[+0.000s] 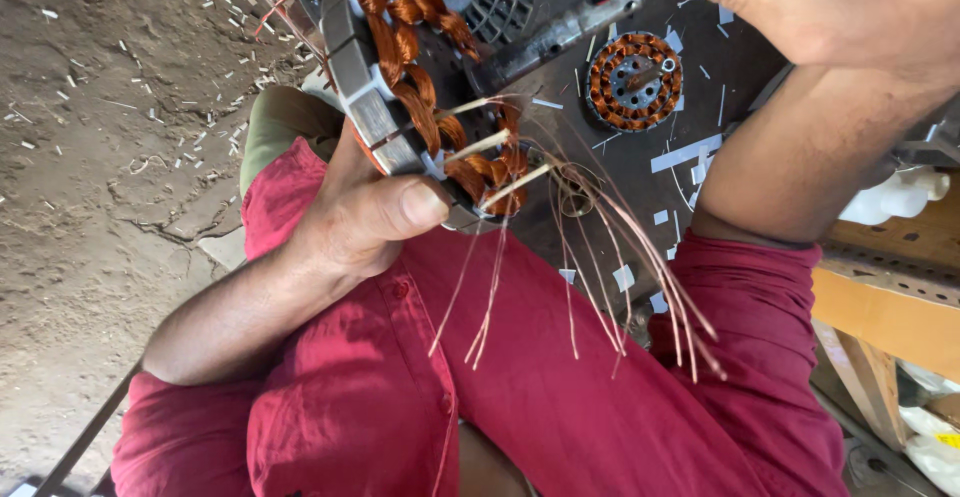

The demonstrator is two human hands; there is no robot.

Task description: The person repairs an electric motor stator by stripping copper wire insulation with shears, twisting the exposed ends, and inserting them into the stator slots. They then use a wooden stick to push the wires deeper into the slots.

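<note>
Item: motor stator (400, 97), a grey laminated ring wound with copper coils, being held tilted above the person's lap. The left hand (365, 212) is gripping its lower rim, thumb lying flat across the outer face; the fingers are clamped around the ring, the rest of them passing behind it out of sight.

Item: loose copper wires (610, 257), thin and pinkish, fanning down and to the right from the stator's lower coils across the red clothing. Pale insulating strips (490, 142) are sticking out between the coils at the same spot.

Item: right hand (820, 2), sitting at the top right edge of the view, partly cut off. Whether its fingers are apart or closed on anything, the view is not showing.

Item: second wound stator (634, 81), smaller, lying flat on the dark counter (590, 187) beyond the held one, well apart from either hand.

Item: metal tool handle (560, 29), lying on the counter between the two stators.

Item: red shirt and trousers (560, 397), filling the lower frame.

Item: dirt floor (100, 137) at left, littered with small pale scraps.

Item: wooden bench frame (880, 307) at right, with a white plastic part (900, 195) above it.
</note>
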